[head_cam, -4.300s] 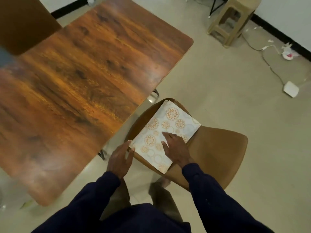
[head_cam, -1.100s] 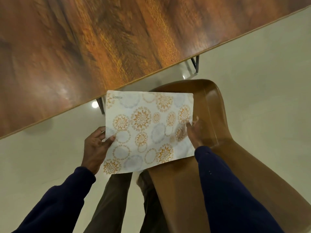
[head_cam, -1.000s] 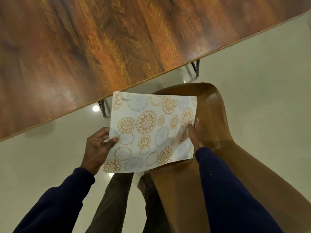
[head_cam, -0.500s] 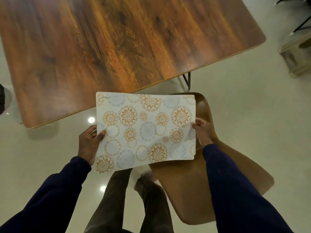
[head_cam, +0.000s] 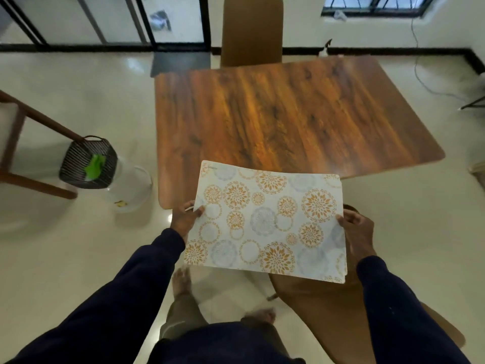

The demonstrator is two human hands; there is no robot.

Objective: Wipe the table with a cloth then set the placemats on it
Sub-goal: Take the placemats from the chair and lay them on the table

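I hold a stack of white placemats (head_cam: 265,222) printed with orange and grey flower circles, flat and level in front of me. My left hand (head_cam: 185,219) grips the stack's left edge and my right hand (head_cam: 357,232) grips its right edge. The stack's far edge overlaps the near edge of the bare wooden table (head_cam: 283,114) in the view. A green cloth (head_cam: 95,166) lies in a dark wire basket (head_cam: 88,164) on the floor at the left.
A brown chair (head_cam: 328,311) stands right in front of my legs, under the placemats. Another brown chair (head_cam: 252,30) is at the table's far side. A white bucket (head_cam: 130,187) sits by the basket, and a wooden frame (head_cam: 31,143) is at far left.
I have lifted the placemats off the chair seat and carried them up and toward the table's near edge. My view has pulled back, so the whole table shows.
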